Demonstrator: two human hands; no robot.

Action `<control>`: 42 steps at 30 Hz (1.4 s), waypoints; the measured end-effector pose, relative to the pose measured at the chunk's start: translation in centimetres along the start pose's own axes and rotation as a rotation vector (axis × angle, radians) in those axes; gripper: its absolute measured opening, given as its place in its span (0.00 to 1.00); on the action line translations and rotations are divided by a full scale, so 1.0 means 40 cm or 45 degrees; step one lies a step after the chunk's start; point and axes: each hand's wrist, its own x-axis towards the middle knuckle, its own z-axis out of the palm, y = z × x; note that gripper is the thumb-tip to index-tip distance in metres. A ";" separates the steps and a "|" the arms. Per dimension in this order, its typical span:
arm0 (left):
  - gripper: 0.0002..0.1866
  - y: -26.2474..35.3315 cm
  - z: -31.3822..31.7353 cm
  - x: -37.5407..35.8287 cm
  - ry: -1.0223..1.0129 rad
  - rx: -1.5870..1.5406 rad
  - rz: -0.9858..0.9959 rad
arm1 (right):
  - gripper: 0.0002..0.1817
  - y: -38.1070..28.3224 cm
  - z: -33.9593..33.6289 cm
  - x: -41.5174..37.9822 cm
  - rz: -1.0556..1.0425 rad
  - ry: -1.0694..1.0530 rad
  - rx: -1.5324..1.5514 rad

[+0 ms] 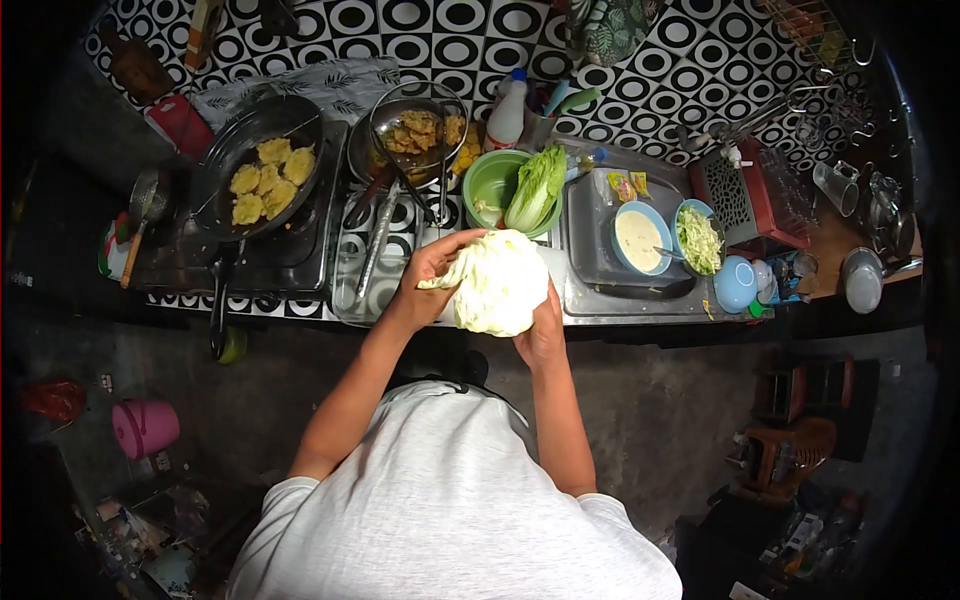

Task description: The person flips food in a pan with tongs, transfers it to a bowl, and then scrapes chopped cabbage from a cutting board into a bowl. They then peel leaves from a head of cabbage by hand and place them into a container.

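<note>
A pale cabbage (pixel 503 285) is held up between both hands, just in front of the counter edge. My left hand (pixel 437 277) grips its left side, where a leaf edge juts out past the fingers. My right hand (pixel 542 330) supports it from the lower right, its fingers partly hidden behind the cabbage. Right behind it stands a green basin (pixel 487 180) with a head of green lettuce (pixel 537 190) leaning in it. A white surface, perhaps a cutting board (pixel 556 268), shows partly beside the cabbage.
At left, fritters (pixel 270 180) lie in a black frying pan (pixel 305 200) on the stove. Fried food fills a strainer (pixel 420 130) over a bowl. To the right sit a bowl of batter (pixel 640 240), a bowl of shredded cabbage (pixel 698 240) and a blue bowl (pixel 735 284). A bottle (pixel 508 115) stands behind.
</note>
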 end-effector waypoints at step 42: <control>0.22 0.083 0.008 -0.053 0.250 0.409 0.282 | 0.42 -0.072 0.153 -0.011 -0.682 -0.384 -1.701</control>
